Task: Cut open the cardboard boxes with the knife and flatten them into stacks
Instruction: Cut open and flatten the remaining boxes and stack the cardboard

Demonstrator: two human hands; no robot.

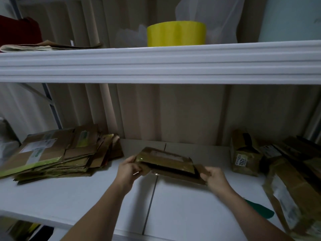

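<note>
Both the left hand and right hand grip the half-collapsed box above the shelf; its taped flaps may spring open or slip.

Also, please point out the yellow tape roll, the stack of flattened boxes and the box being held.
Yellow tape roll (176,34), head view, front wall.
Stack of flattened boxes (52,153), head view, top sheet.
Held box (165,161), head view, upper face.
</note>
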